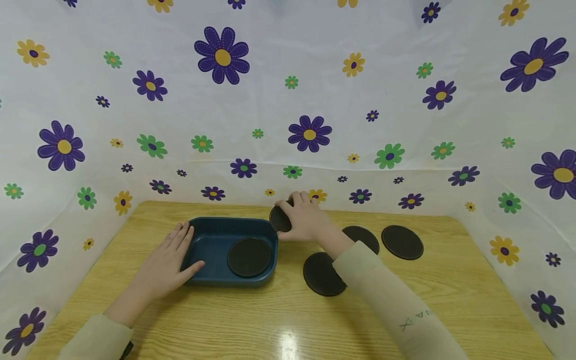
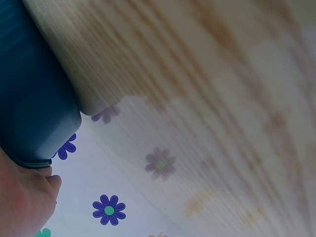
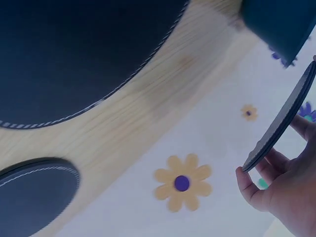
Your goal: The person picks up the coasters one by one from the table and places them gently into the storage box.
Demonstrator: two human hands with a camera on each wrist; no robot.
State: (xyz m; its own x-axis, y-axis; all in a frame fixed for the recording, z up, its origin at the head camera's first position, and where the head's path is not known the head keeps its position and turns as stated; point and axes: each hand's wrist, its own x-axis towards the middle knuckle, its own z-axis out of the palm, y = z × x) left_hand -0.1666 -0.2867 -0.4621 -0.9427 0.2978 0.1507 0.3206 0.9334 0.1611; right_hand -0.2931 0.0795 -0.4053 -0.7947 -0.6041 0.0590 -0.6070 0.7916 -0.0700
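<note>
A dark blue rectangular tub (image 1: 204,250) stands on the table, with one round black coaster (image 1: 249,257) lying flat inside at its right end. My left hand (image 1: 164,262) rests on the tub's left rim with fingers stretched out; in the left wrist view part of that hand (image 2: 27,202) shows against the tub's edge. Beside the right rim, my right hand (image 1: 308,222) pinches another black coaster (image 1: 279,220) by its edges, tilted. The right wrist view shows this held coaster (image 3: 282,121) nearly edge-on, raised off the table.
Three more black stitched-edge coasters lie right of the tub: a near one (image 1: 321,274), one partly behind the right forearm (image 1: 363,239), and one farthest right (image 1: 402,242). A flowered cloth (image 1: 310,165) rises behind and beside the wooden table (image 1: 252,320).
</note>
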